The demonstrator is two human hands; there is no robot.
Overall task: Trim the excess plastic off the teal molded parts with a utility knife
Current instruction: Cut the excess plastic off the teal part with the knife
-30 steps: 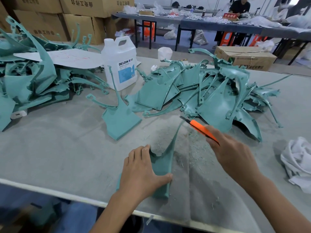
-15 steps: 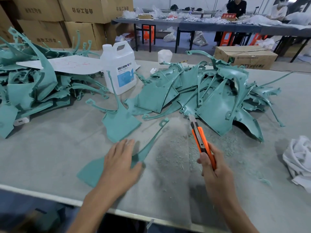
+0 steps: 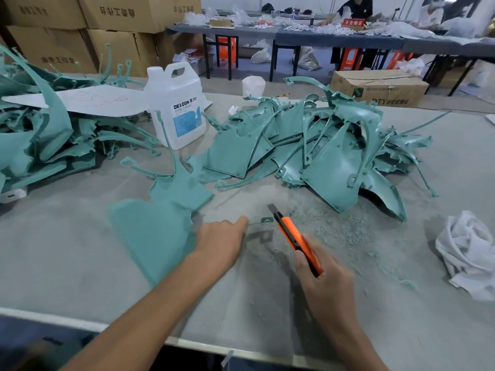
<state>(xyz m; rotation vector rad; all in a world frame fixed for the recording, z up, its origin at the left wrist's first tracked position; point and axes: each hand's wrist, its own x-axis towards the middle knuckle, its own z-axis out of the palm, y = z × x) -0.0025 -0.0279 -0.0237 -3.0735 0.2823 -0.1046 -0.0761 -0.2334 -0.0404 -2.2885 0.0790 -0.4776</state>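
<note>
Head view: right hand (image 3: pixel 324 285) wraps the orange knife (image 3: pixel 294 239), blade out, just beside the looped tip of the teal part (image 3: pixel 152 236); left hand (image 3: pixel 222 245) sits on that part's thin arm, too blurred to tell pinch from press. Risk, as judged: the slim arm flexes under the blade, which skids toward the left fingertips (image 3: pixel 242 223) or gouges the panel. Part lies on the tabletop (image 3: pixel 80 277) near its front edge, a broad matte panel tapering to a strip.

Grey table (image 3: pixel 67 263) bears teal parts (image 3: pixel 329 167), white jug (image 3: pixel 176 103), rag (image 3: pixel 466 253), shavings (image 3: pixel 348 231).
</note>
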